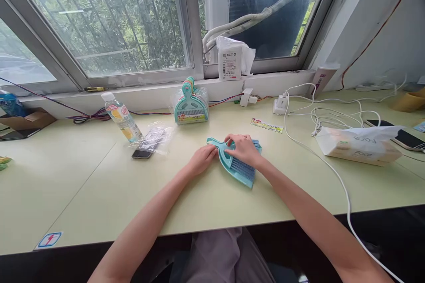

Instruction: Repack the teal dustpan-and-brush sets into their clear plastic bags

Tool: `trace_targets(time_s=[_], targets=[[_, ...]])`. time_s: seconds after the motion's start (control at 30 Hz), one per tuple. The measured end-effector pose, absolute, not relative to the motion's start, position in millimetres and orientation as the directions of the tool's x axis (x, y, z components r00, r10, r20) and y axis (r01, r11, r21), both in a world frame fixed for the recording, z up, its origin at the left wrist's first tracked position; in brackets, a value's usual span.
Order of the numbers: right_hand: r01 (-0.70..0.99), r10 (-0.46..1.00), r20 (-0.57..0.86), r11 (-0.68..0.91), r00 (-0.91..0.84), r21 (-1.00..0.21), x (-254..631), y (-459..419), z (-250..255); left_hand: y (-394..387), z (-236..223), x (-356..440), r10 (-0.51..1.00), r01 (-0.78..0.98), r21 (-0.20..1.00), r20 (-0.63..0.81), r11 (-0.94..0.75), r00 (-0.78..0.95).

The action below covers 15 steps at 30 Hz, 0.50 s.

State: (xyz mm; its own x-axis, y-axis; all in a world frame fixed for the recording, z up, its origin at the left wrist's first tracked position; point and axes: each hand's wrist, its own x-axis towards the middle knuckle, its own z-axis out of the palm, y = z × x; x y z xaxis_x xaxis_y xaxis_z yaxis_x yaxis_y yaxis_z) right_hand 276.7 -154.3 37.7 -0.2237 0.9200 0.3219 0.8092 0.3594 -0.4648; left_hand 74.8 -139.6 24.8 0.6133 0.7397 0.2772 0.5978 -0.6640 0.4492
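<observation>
Across a pale yellow-green tabletop (133,203) slants a turquoise plastic dustpan-and-brush set (228,162), handle (213,141) far-left, blue bristles (244,169) near-right, the right hand (244,149) grasping its middle, the left hand (202,159) touching beside the handle, its grip unclear.

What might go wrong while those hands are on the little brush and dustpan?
The right hand is on the brush; a sideways sweep of that arm might snag the white cable running over the edge of the table. Also, the bottle stands beside a phone, so a bump could topple it.
</observation>
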Motion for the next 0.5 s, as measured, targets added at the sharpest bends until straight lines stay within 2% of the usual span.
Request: trace_targets(time_s=[0.1,0.17,0.23,0.33,0.5], targets=[[0.793,0.930,0.288,0.350,-0.229,-0.498,277,-156,40,-136,24,70,0.647,0.613,0.224,0.375,-0.758,0.663],[0.787,0.935,0.273,0.342,-0.228,-0.514,278,-155,41,-132,23,64,0.603,0.649,0.061,0.446,-0.758,0.662],[0.775,0.935,0.263,0.346,-0.237,-0.529,278,-155,41,-128,22,60,0.562,0.651,-0.045,0.463,-0.758,0.686],[0.732,0.930,0.249,0.366,-0.270,-0.575,277,-153,40,-123,22,55,0.515,0.610,-0.121,0.423,-0.783,0.746],[0.671,0.910,0.262,0.414,-0.322,-0.616,274,-152,36,-123,28,52,0.482,0.565,-0.147,0.378,-0.812,0.791]])
